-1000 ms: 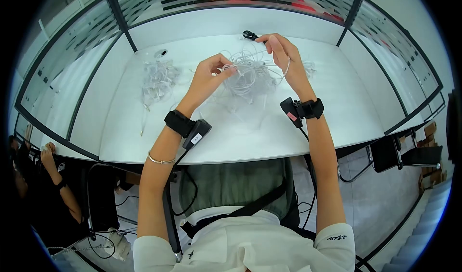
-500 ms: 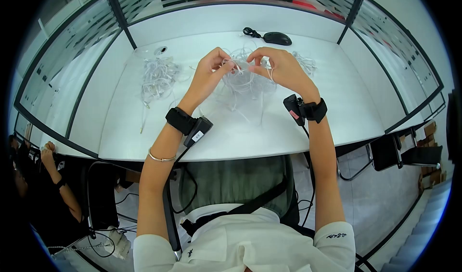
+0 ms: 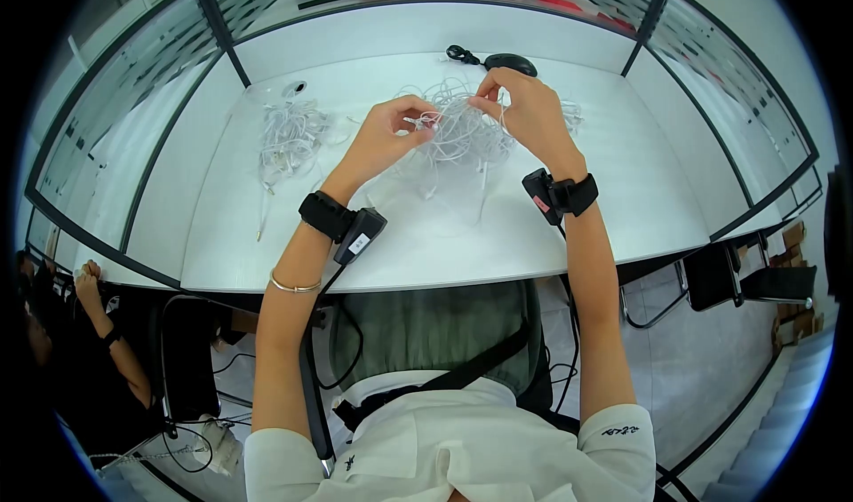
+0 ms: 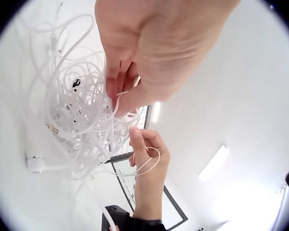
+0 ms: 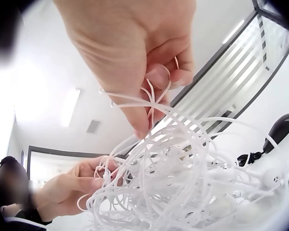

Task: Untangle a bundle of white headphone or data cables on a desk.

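A large tangle of white wired earphones [image 3: 466, 138] lies mid-desk between my two hands. My left hand [image 3: 391, 133] pinches white cable between thumb and fingers at the tangle's left side. Across from it, my right hand [image 3: 530, 115] has thumb and index finger together on a strand at the upper right. In the right wrist view, thin cable strands [image 5: 151, 103] run across the right hand's fingers and down into the heap. A loop of cable passes over the right thumb in the left wrist view. An earbud [image 4: 36, 163] and a gold plug [image 4: 52, 128] stick out of the tangle.
Another pile of white earphones [image 3: 293, 138] lies at the left, one plug trailing toward the front. A smaller bunch [image 3: 571, 115] is at the right. A black mouse [image 3: 511, 63] with bundled cord sits at the back. Partition panels [image 3: 426, 33] enclose the desk.
My right hand came in from the upper right close to the left hand, then drew back a little up and right. The left hand stays nearly in place on the cable.
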Action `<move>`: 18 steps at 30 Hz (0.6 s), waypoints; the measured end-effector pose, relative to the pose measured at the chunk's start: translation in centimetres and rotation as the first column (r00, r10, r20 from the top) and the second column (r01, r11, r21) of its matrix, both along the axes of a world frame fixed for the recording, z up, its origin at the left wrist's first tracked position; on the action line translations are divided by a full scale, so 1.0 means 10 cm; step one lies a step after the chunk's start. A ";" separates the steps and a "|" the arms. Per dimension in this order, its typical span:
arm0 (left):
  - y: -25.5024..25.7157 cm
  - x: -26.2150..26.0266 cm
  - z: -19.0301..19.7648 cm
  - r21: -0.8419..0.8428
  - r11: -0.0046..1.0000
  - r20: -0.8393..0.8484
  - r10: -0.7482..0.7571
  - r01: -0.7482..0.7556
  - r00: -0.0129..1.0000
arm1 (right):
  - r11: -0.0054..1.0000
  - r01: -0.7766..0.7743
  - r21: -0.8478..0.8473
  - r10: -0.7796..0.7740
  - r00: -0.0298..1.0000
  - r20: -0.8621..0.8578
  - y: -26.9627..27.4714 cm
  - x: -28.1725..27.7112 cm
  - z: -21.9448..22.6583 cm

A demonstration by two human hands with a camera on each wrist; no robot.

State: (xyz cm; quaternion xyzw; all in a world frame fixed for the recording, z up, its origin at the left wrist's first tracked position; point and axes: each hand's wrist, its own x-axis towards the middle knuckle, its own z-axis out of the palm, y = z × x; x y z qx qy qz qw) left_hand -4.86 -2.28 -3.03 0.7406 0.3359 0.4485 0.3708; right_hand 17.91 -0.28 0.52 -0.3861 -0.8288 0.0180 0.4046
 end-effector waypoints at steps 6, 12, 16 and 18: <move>-0.05 0.02 0.07 0.128 0.982 -0.093 0.154 -0.141 0.984 | 0.999 -0.044 -0.008 0.043 0.997 -0.067 -0.11 -0.05 0.08; -0.07 0.08 0.09 0.086 0.982 0.034 0.168 -0.170 0.985 | 0.976 -0.173 -0.133 0.167 0.985 -0.053 -0.13 -0.17 0.00; -0.02 0.06 0.03 0.070 0.989 0.030 0.127 -0.129 0.991 | 0.975 -0.155 -0.162 0.145 0.987 -0.075 -0.17 -0.20 0.01; -0.03 0.07 0.03 0.074 0.989 0.020 0.124 -0.125 0.992 | 0.977 -0.148 -0.151 0.136 0.987 -0.086 -0.18 -0.19 0.02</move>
